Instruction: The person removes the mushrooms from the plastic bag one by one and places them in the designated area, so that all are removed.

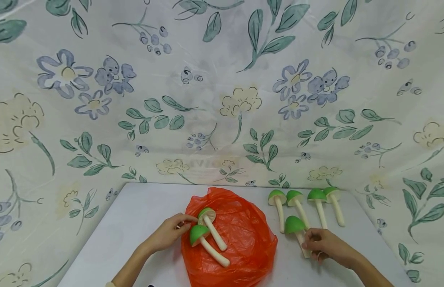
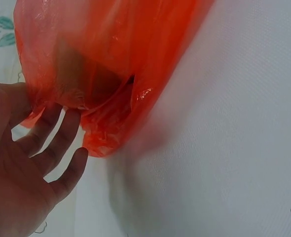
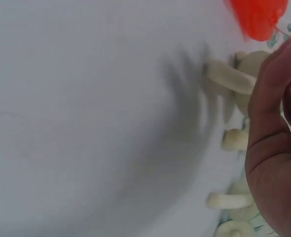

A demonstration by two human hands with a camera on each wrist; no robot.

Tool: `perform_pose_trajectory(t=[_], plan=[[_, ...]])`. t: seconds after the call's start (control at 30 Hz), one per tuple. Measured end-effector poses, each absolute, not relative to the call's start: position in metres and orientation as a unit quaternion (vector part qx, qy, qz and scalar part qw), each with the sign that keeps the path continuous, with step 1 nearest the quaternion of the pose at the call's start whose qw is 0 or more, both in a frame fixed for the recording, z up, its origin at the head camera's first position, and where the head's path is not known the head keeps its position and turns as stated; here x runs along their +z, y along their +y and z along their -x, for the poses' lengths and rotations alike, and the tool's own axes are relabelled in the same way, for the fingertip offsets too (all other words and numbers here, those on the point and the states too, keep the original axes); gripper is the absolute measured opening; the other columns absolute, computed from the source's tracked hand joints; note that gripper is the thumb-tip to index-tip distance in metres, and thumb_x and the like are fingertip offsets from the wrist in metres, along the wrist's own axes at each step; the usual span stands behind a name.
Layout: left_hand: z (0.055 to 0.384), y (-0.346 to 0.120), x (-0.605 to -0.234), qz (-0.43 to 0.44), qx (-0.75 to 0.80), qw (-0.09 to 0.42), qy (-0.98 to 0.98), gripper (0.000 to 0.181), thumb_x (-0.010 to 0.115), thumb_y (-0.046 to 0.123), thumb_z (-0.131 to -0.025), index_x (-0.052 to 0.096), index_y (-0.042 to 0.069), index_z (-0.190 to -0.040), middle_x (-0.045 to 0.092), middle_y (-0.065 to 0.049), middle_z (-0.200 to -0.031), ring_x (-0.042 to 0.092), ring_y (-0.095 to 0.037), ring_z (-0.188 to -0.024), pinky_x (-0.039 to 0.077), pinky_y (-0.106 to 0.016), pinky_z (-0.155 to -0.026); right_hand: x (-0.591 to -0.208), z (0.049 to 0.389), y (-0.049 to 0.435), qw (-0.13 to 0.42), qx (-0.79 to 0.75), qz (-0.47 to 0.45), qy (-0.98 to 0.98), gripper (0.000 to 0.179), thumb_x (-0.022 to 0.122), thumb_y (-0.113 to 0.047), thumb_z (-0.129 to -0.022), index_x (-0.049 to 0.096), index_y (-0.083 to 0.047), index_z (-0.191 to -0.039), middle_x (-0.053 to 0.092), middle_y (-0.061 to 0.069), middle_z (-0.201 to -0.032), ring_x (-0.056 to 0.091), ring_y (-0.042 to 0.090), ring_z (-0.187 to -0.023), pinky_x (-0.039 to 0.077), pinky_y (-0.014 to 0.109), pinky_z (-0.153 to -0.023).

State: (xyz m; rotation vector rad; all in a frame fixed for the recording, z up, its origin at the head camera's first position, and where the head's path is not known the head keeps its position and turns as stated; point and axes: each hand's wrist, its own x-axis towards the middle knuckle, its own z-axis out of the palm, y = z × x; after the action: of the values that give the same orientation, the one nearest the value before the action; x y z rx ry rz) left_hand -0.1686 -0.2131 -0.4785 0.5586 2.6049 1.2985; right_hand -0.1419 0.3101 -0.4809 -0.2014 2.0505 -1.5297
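Observation:
In the head view two toy mushrooms with green caps and cream stems lie together on a red plastic bag [image 1: 243, 239]. One mushroom [image 1: 217, 236] is behind the other mushroom [image 1: 216, 254]. My left hand [image 1: 171, 232] holds the bag's left edge beside the caps, and red plastic [image 2: 105, 133] covers some fingertips in the left wrist view. To the bag's right, my right hand [image 1: 327, 246] has bent fingers against the stem of a third green-capped mushroom [image 1: 294, 225]. Whether they grip it is hidden; a cream stem [image 3: 229, 76] passes behind the thumb in the right wrist view.
Several more green-capped mushrooms [image 1: 318, 207] lie in a row along the back right of the white table [image 1: 143, 203]. Floral cloth [image 1: 207, 131] hangs behind the table and along its sides. A small dark object [image 1: 151, 286] shows at the front edge.

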Motion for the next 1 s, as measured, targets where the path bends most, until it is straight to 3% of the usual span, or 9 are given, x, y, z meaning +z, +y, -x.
perform_pose_trajectory(t=[0.13,0.37,0.63,1.0], plan=[[0.168,-0.214,-0.478,-0.187,0.437,0.085,0.876,0.026,0.054,0.016,-0.104,0.067,0.012,-0.126,0.064,-0.007,-0.123,0.058,-0.021,-0.099,0.052,-0.026,-0.077,-0.463,0.149,0.302,0.31,-0.548,0.119,0.768,0.024,0.064,-0.02,-0.098,0.059,0.001,-0.107,0.061,0.01,-0.083,0.06,0.016,-0.064,0.049,0.028,-0.052],[0.166,-0.212,-0.477,-0.185,0.442,0.091,0.873,0.026,0.054,0.018,-0.104,0.067,0.012,-0.127,0.063,-0.008,-0.125,0.058,-0.021,-0.1,0.052,-0.027,-0.078,-0.43,0.17,0.27,0.297,-0.505,0.173,0.792,0.031,0.067,-0.023,-0.096,0.06,0.003,-0.112,0.061,0.02,-0.093,0.062,0.02,-0.063,0.05,0.028,-0.05],[0.165,-0.214,-0.476,-0.185,0.438,0.083,0.876,0.026,0.054,0.017,-0.104,0.067,0.013,-0.126,0.064,-0.007,-0.125,0.059,-0.021,-0.103,0.052,-0.027,-0.08,-0.41,0.192,0.21,0.287,-0.451,0.22,0.816,0.029,0.07,-0.029,-0.094,0.065,-0.006,-0.11,0.065,0.012,-0.095,0.062,0.024,-0.064,0.051,0.028,-0.052],[0.166,-0.213,-0.476,-0.194,0.436,0.081,0.875,0.027,0.054,0.017,-0.104,0.067,0.012,-0.127,0.064,-0.007,-0.125,0.059,-0.021,-0.102,0.052,-0.028,-0.08,-0.393,0.214,0.118,0.347,-0.337,0.317,0.816,0.013,0.068,-0.024,-0.095,0.069,-0.022,-0.108,0.065,0.0,-0.096,0.066,0.035,-0.078,0.053,0.034,-0.057]])
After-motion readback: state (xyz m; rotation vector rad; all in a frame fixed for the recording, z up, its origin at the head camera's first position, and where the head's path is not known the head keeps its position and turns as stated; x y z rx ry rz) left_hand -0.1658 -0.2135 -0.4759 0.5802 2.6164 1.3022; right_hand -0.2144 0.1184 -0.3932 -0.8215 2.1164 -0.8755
